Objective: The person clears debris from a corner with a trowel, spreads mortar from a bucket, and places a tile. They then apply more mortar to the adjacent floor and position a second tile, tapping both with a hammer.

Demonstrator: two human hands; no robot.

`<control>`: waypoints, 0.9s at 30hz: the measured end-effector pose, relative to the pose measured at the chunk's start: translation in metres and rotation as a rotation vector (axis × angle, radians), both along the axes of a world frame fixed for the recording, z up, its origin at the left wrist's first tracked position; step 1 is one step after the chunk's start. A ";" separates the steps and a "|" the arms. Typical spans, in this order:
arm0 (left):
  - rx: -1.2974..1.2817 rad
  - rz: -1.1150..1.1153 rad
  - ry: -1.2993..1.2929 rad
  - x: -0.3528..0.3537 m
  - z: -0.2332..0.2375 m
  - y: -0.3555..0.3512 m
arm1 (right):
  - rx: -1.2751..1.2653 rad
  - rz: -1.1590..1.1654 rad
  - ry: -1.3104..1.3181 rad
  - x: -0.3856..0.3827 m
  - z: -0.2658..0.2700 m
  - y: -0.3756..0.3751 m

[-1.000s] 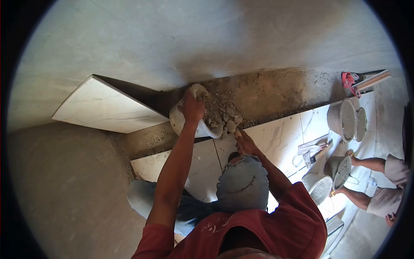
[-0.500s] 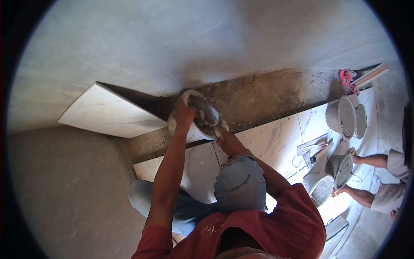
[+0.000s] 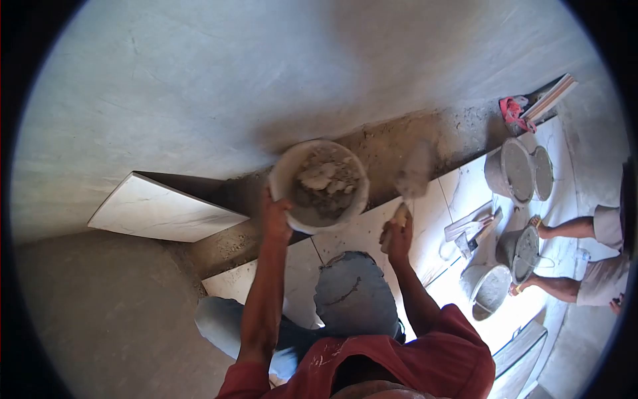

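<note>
Okay, left hand: gripping bucket rim; brace it firmly.
Right hand: wrapped round trowel handle; hold it level.
Rubble: inside bucket; avoid tipping.

The bucket has tipped up, the trowel swung clear.

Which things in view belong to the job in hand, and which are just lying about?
Likely in the job:
bucket, in left hand
rubble, in bucket
trowel, in right hand

Apparently just lying about:
leaning tile
pink bundle
pale flat tool
</note>
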State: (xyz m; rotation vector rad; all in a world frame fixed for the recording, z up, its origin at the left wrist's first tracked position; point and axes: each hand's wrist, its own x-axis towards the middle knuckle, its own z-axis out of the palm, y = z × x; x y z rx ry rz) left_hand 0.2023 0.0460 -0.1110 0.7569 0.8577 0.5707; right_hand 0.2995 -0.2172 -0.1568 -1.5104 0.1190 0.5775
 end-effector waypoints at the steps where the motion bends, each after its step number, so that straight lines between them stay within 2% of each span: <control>1: -0.039 -0.009 -0.016 0.014 -0.011 -0.010 | 0.047 -0.114 -0.029 0.008 0.005 -0.007; 3: -0.045 -0.054 -0.105 0.054 -0.038 -0.034 | 0.049 -0.174 -0.042 0.021 0.013 -0.025; 5: -0.086 -0.036 -0.180 0.099 -0.037 -0.062 | 0.011 -0.276 -0.004 0.028 0.023 -0.038; 10: -0.140 -0.031 -0.226 0.168 -0.101 -0.112 | -0.114 -0.230 -0.059 0.002 0.023 -0.074; 12: -0.038 -0.228 -0.187 0.179 -0.126 -0.120 | -0.163 -0.182 -0.053 -0.024 0.009 -0.092; 13: -0.051 -0.210 -0.180 0.178 -0.120 -0.119 | -0.313 -0.111 -0.052 -0.039 0.000 -0.104; 15: 0.108 -0.415 -0.061 0.179 -0.103 -0.113 | -0.538 0.070 -0.079 -0.063 0.005 -0.116; 16: 0.101 -0.409 -0.062 0.178 -0.099 -0.106 | -0.545 0.076 -0.081 -0.066 0.007 -0.117; 18: 0.398 -0.661 0.013 0.166 -0.100 -0.089 | -0.667 0.232 -0.268 -0.071 0.012 -0.118; 19: 0.392 -0.660 0.017 0.157 -0.100 -0.083 | -0.671 0.237 -0.263 -0.074 0.006 -0.125; 21: 0.216 -0.765 -0.025 0.134 -0.095 -0.069 | -0.680 0.454 -0.645 -0.082 -0.008 -0.142; 22: 0.231 -0.775 -0.030 0.124 -0.091 -0.059 | -0.609 0.530 -0.560 -0.088 -0.011 -0.149; 23: 0.117 -0.726 -0.010 0.108 -0.091 -0.054 | -0.542 0.612 -0.471 -0.096 -0.012 -0.160; 24: -0.010 -0.676 0.011 0.089 -0.093 -0.053 | -0.511 0.549 -0.087 -0.103 -0.023 -0.156; 25: -0.071 -0.643 -0.029 0.072 -0.096 -0.048 | -0.521 0.546 -0.081 -0.105 -0.029 -0.160; 27: -0.112 -0.498 -0.093 0.040 -0.121 -0.040 | -0.677 0.730 -0.224 -0.081 -0.008 -0.091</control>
